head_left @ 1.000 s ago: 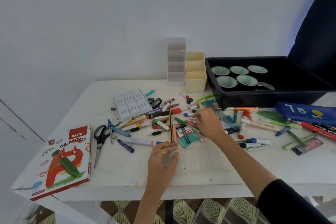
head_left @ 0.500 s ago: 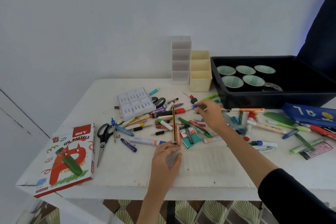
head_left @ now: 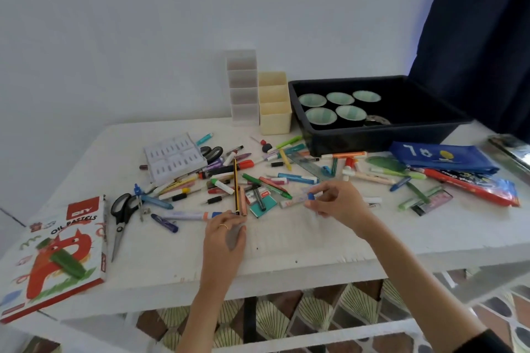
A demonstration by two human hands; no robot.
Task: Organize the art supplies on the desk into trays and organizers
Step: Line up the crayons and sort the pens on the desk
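Pens, markers, crayons and pencils lie scattered across the white desk [head_left: 286,241]. My left hand [head_left: 226,233] rests on the desk, its fingertips at the near ends of a yellow-black pencil [head_left: 235,180] and a pink pencil [head_left: 243,200]. My right hand [head_left: 335,202] pinches a small pen with a blue cap [head_left: 311,196] just above the desk. A white organizer [head_left: 242,89] and a cream organizer [head_left: 274,103] stand at the back. Right of them sits a black tray [head_left: 372,135] holding several round green-lined cups [head_left: 321,116].
An oil pastels box [head_left: 57,255] lies at the near left corner. Black scissors [head_left: 123,218] and a compass [head_left: 139,198] lie beside it. A white card pack [head_left: 173,157] sits at mid left. A blue pouch [head_left: 438,156] and a red packet [head_left: 473,189] lie at the right.
My right hand reached into the far pile, then drew back toward me with the blue-capped pen pinched in it. My left hand stayed at the pencil ends.
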